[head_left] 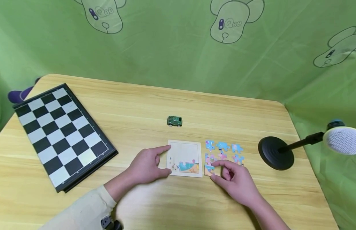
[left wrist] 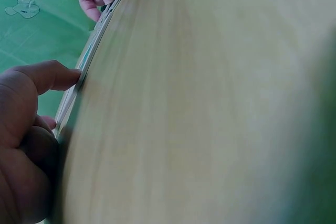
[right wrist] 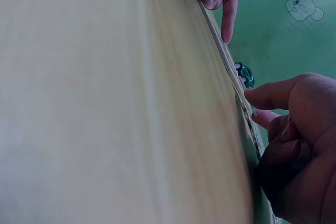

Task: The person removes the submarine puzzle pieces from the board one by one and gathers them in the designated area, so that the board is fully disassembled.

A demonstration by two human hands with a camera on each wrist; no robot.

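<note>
My left hand (head_left: 146, 166) rests on the wooden surface (head_left: 178, 105) at the left edge of the puzzle tray (head_left: 185, 158); my forefinger lies straight along its upper left corner and my thumb touches its lower left corner, the other fingers loosely curled and holding nothing. My right hand (head_left: 235, 179) lies just right of the tray, its thumb and forefinger pinching a puzzle piece (head_left: 208, 169) that sits flat on the surface beside the tray's lower right corner. The tray's bottom row already shows a picture; the rest is bare. Loose puzzle pieces (head_left: 223, 151) lie in rows just behind my right hand. A small green toy car (head_left: 174, 121) stands behind the tray, a chessboard (head_left: 61, 134) lies well off to the left, and a black lamp base (head_left: 275, 152) stands to the right
</note>
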